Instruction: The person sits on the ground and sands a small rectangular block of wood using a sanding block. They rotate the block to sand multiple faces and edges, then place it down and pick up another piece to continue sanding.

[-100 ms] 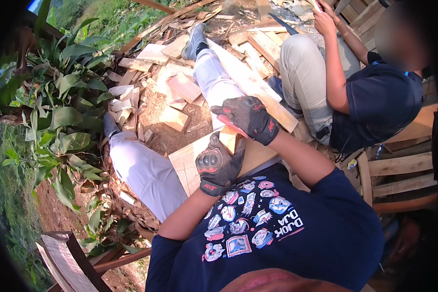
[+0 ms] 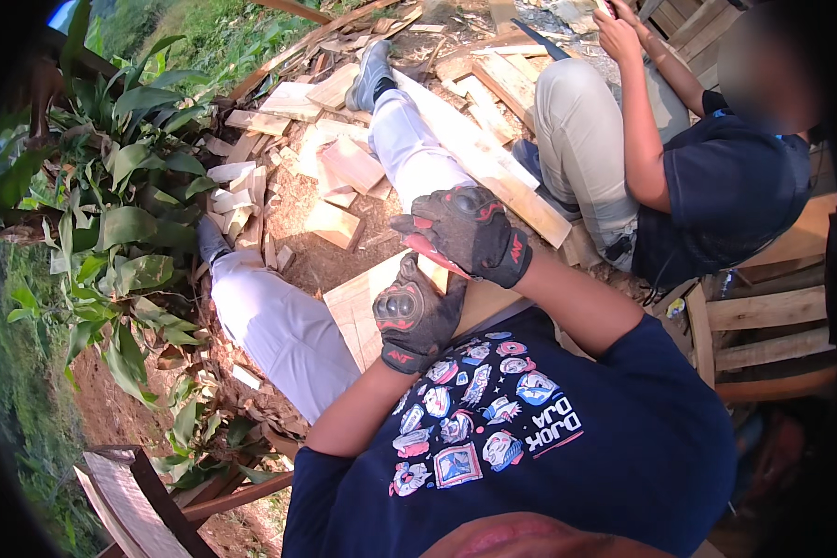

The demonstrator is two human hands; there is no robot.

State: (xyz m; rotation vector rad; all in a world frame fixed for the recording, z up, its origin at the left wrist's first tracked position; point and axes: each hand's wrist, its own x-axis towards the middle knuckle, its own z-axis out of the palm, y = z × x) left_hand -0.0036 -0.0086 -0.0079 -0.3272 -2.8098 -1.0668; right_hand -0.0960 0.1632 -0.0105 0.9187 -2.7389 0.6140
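Both my hands wear black work gloves with red trim and hard knuckle guards. Over my lap lies a pale wooden board (image 2: 344, 316), partly covered by my hands. My left hand (image 2: 411, 314) rests on it, its fingers closed around a small light wooden block (image 2: 433, 271). Only a bit of that block shows between the two gloves. Just above and to the right, my right hand (image 2: 465, 232) is bent over the block, with its fingers drawn together and pointing left. Whatever sits under those right fingers is hidden by the glove.
Wood offcuts (image 2: 352, 166) litter the ground beyond my legs. A long plank (image 2: 493, 160) runs beside my outstretched leg. Close on the right sits another person (image 2: 707, 186), holding a small object up. Broad-leaved plants (image 2: 126, 223) grow at left; wooden slatted seating (image 2: 763, 321) stands at right.
My right hand has shifted slightly left and toward me over the block. My left hand stays almost in place.
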